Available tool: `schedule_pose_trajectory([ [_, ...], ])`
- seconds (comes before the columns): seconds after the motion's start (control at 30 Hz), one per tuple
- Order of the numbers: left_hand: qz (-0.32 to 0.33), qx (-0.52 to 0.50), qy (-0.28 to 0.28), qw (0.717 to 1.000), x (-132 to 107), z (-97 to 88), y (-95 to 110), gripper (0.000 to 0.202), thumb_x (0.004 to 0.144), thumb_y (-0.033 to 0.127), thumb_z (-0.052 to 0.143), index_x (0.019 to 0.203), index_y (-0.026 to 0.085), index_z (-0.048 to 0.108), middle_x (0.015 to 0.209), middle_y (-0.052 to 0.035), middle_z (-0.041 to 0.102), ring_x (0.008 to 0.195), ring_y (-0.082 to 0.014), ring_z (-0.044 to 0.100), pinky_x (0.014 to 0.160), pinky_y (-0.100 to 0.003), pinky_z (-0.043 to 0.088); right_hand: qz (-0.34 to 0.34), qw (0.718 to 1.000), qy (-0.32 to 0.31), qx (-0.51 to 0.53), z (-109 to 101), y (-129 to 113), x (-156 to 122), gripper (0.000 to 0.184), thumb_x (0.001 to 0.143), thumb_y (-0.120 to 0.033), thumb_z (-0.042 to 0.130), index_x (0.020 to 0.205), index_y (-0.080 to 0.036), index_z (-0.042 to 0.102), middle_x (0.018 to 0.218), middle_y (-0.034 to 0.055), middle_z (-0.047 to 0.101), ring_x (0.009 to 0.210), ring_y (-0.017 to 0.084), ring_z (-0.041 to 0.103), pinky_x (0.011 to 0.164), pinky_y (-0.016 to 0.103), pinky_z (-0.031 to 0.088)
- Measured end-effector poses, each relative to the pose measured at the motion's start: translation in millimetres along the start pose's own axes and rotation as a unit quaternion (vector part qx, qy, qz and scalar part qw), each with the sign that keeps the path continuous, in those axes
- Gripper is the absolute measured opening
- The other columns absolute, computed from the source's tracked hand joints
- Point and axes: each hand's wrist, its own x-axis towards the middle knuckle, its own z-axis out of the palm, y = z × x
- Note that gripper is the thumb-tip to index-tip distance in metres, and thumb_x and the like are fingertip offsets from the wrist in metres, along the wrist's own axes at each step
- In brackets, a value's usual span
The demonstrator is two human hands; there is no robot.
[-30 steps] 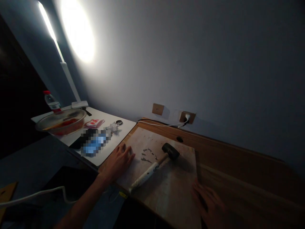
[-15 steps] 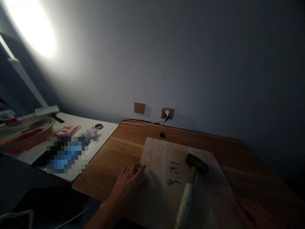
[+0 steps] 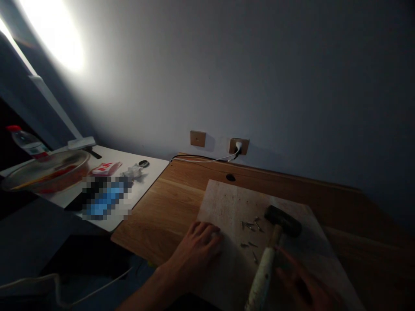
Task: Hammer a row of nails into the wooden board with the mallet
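Note:
My left hand (image 3: 202, 242) rests on the left edge of a flat wooden board (image 3: 223, 194), its fingers curled; whatever lies under them is hidden. To its right, several small metal nails or screws (image 3: 249, 226) lie loose on the board. A mallet with a dark head (image 3: 283, 221) and a pale, wrapped handle (image 3: 262, 276) lies across the board. My right hand (image 3: 304, 280), dim and a little blurred, is just right of that handle, fingers stretched toward it with a gap between them and nothing visible inside.
The board lies on a brown wooden desk (image 3: 165, 194) against the wall, where a plug and cables meet a socket (image 3: 239, 147). At left, a white table (image 3: 158, 168) bears a clear basin (image 3: 87, 160), a bottle (image 3: 27, 142), a lamp base (image 3: 81, 143), a red-and-white packet (image 3: 106, 168) and crumpled plastic (image 3: 134, 172).
My right hand has moved left from the board's right side to the mallet handle. My left hand's fingers have curled farther onto the board. Some of the small metal pieces lie differently.

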Motion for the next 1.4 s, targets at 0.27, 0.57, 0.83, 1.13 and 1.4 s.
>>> schedule_pose_trajectory([
  [0.27, 0.031, -0.019, -0.008, 0.999, 7, 4.3, 8, 0.024, 0.099, 0.028, 0.060, 0.121, 0.022, 0.059, 0.126, -0.0079, 0.065, 0.119, -0.0257, 0.056, 0.106, -0.044, 0.042, 0.056, 0.996, -0.058, 0.044, 6, -49, 23, 0.057, 0.087, -0.074, 0.050, 0.117, -0.034, 0.076, 0.083, 0.0031, 0.083, 0.066, 0.026, 0.079, 0.054, 0.030, 0.060],
  [0.57, 0.077, -0.017, -0.022, 0.997, 45, 2.0, 1, 0.027, 0.097, 0.023, 0.059, 0.124, 0.020, 0.060, 0.124, -0.0083, 0.066, 0.117, -0.0261, 0.058, 0.101, -0.042, 0.045, 0.163, 0.969, -0.011, 0.185, -19, -17, 13, 0.042, 0.083, -0.059, 0.062, 0.110, -0.028, 0.074, 0.086, 0.0031, 0.080, 0.074, 0.025, 0.077, 0.060, 0.028, 0.061],
  [0.83, 0.057, -0.006, -0.052, 0.997, 122, 6.7, -7, 0.018, 0.093, 0.017, 0.058, 0.108, 0.018, 0.068, 0.102, -0.0071, 0.070, 0.096, -0.0232, 0.067, 0.085, -0.035, 0.052, 0.216, 0.934, 0.154, 0.240, -15, 2, 6, 0.061, 0.082, -0.062, 0.064, 0.130, -0.026, 0.054, 0.125, 0.0143, 0.072, 0.107, 0.031, 0.073, 0.083, 0.039, 0.061],
  [1.13, 0.053, -0.037, -0.117, 0.991, 178, 26.2, 3, 0.036, 0.082, 0.025, 0.066, 0.117, 0.019, 0.068, 0.109, -0.0088, 0.073, 0.092, -0.0257, 0.071, 0.076, -0.033, 0.054, 0.289, 0.900, 0.142, 0.294, -22, -1, 11, 0.087, 0.077, -0.066, 0.071, 0.148, -0.025, 0.040, 0.121, 0.0127, 0.073, 0.116, 0.036, 0.069, 0.098, 0.049, 0.053],
  [1.4, 0.073, -0.026, -0.133, 0.988, 187, 28.7, 14, 0.022, 0.083, 0.021, 0.064, 0.104, 0.020, 0.071, 0.094, -0.0078, 0.074, 0.083, -0.0250, 0.071, 0.069, -0.031, 0.051, 0.337, 0.869, 0.158, 0.328, -23, -2, 6, 0.093, 0.075, -0.070, 0.073, 0.150, -0.024, 0.041, 0.116, 0.0127, 0.077, 0.116, 0.036, 0.069, 0.098, 0.048, 0.054],
])
